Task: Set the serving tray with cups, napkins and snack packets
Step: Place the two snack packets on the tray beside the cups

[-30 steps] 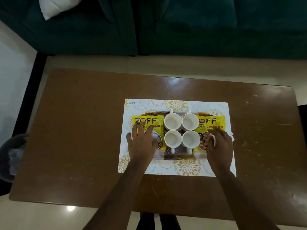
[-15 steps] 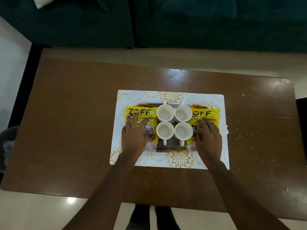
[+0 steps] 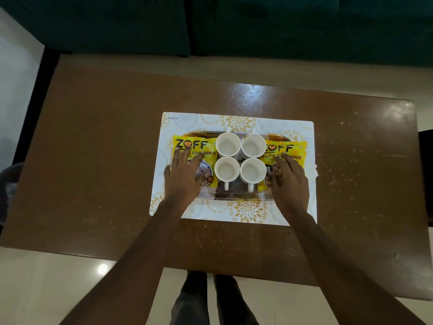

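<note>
Dark teal sofa [image 3: 257,24] across the far side, a strip of pale floor between it and the brown table [image 3: 105,160]. Broad bare wood left, right and beyond the white-and-gold placemat [image 3: 236,121], which sits a little right of centre, near edge close to the table's front edge. On the mat, the serving tray [image 3: 236,195], its rim inside the mat's border all round, narrow margin at left and right. On the tray's left end, the left snack packet [image 3: 194,146]; on the right end, the right snack packet [image 3: 290,150], outer edge reaching almost to the mat's right border. Between them, four white cups [image 3: 228,144] in a tight two-by-two block, rims touching or nearly so, handles of the near pair pointing toward the person. Left hand [image 3: 185,178] flat on the left packet, fingers spread, gripping nothing. Right hand [image 3: 289,181] over the right packet, fingers loosely extended, not closed round it. White napkin corner [image 3: 315,170] peeking out at the tray's right end.
</note>
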